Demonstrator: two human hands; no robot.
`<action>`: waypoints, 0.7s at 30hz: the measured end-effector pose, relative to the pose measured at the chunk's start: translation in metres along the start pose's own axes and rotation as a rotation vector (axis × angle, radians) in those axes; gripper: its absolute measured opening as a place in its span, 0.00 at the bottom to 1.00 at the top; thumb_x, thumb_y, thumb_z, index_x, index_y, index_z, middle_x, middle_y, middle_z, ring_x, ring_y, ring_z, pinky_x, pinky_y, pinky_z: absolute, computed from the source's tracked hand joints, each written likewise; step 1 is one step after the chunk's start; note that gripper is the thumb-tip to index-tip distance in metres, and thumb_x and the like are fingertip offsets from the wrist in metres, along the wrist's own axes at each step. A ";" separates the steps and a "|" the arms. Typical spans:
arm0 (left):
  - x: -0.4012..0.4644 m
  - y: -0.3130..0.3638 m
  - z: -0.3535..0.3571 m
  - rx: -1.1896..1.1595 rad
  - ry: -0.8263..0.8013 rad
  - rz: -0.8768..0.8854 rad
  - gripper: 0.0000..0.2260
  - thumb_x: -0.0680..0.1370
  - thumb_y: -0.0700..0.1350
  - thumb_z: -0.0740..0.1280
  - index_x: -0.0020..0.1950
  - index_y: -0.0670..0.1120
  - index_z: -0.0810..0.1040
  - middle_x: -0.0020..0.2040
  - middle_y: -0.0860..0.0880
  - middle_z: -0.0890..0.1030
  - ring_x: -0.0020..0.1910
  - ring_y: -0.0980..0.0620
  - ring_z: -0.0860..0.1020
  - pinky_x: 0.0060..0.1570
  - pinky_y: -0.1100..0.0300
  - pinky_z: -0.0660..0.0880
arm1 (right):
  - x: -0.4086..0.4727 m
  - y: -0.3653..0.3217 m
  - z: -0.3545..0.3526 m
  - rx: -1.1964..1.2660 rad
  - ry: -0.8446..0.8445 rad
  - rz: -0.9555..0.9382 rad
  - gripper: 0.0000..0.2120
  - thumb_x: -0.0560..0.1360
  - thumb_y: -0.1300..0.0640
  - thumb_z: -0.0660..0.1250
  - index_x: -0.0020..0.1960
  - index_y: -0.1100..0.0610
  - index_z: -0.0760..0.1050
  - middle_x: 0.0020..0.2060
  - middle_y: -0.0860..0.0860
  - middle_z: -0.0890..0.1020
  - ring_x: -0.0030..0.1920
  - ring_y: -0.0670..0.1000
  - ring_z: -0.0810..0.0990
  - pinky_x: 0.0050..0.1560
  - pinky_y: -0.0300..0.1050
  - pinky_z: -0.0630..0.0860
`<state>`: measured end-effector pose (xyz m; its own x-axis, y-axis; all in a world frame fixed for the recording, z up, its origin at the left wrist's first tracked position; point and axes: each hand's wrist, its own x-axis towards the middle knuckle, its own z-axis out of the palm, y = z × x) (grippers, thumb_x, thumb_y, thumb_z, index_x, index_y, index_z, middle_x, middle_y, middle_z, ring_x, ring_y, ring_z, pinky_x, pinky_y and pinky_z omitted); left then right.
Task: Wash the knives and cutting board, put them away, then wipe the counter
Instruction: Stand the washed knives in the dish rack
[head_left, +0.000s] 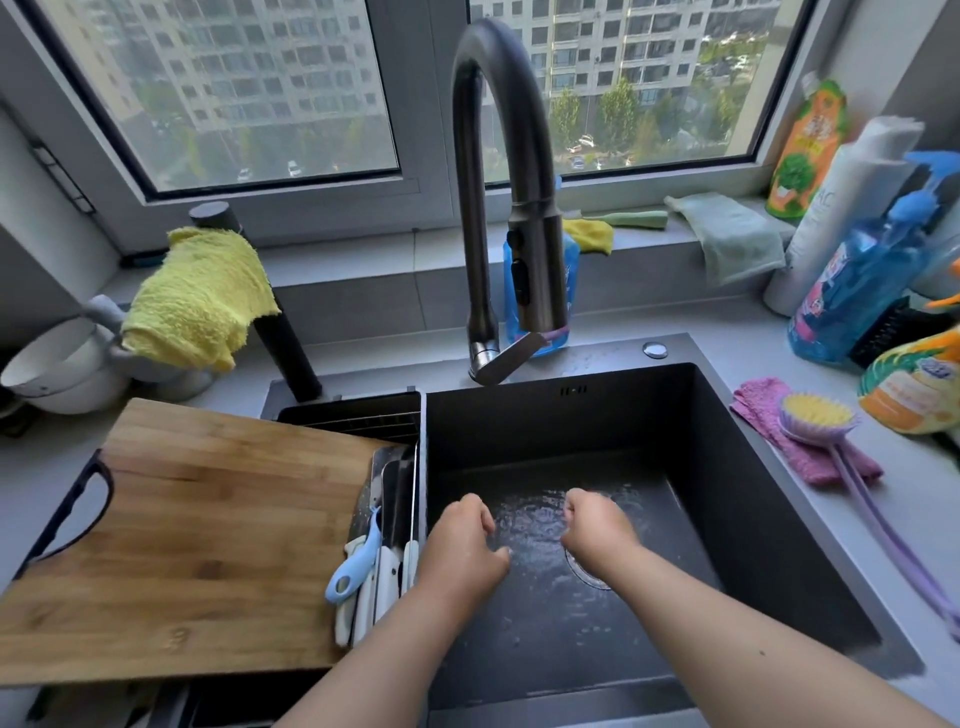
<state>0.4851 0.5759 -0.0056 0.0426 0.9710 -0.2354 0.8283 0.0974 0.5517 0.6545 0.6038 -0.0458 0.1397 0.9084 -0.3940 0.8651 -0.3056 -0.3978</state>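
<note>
A wooden cutting board (197, 540) with a dark handle lies across the left part of the dark sink (727, 467). Beside its right edge, several knives (387, 530) with white handles and a light blue peeler (358, 566) rest in the narrow left compartment. My left hand (462, 545) and my right hand (597, 525) hang over the wet main basin, both with fingers curled and nothing in them. The right hand sits above the drain (587, 571). No water runs from the dark tap (498, 208).
A yellow cloth (197, 296) hangs over a white pot at the left. A pink cloth (795, 447) and a purple brush (821, 421) lie on the counter at the right, behind them detergent bottles (857, 291). More cloths lie on the window sill.
</note>
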 end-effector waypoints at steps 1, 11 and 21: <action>-0.002 0.001 0.000 -0.017 0.054 -0.006 0.09 0.71 0.42 0.67 0.38 0.51 0.67 0.38 0.53 0.72 0.36 0.54 0.70 0.34 0.62 0.66 | -0.002 -0.002 -0.002 -0.007 0.015 -0.014 0.11 0.69 0.67 0.58 0.35 0.53 0.63 0.34 0.50 0.71 0.36 0.53 0.68 0.30 0.43 0.60; -0.016 0.003 0.000 0.098 -0.238 -0.008 0.29 0.75 0.47 0.69 0.73 0.51 0.61 0.78 0.45 0.39 0.78 0.46 0.46 0.73 0.52 0.58 | -0.023 -0.004 0.000 -0.283 -0.622 -0.099 0.34 0.73 0.58 0.66 0.76 0.52 0.58 0.68 0.55 0.70 0.59 0.55 0.74 0.55 0.46 0.73; -0.025 -0.024 -0.028 -0.021 0.214 -0.111 0.10 0.76 0.44 0.66 0.56 0.48 0.75 0.59 0.51 0.72 0.51 0.55 0.74 0.49 0.67 0.67 | -0.017 -0.012 0.000 -0.119 -0.323 -0.153 0.15 0.73 0.57 0.62 0.58 0.60 0.75 0.54 0.57 0.81 0.55 0.56 0.79 0.46 0.46 0.75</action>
<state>0.4486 0.5553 0.0094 -0.1690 0.9780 -0.1221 0.8092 0.2084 0.5494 0.6416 0.5924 -0.0343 -0.1386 0.7985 -0.5859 0.9166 -0.1205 -0.3811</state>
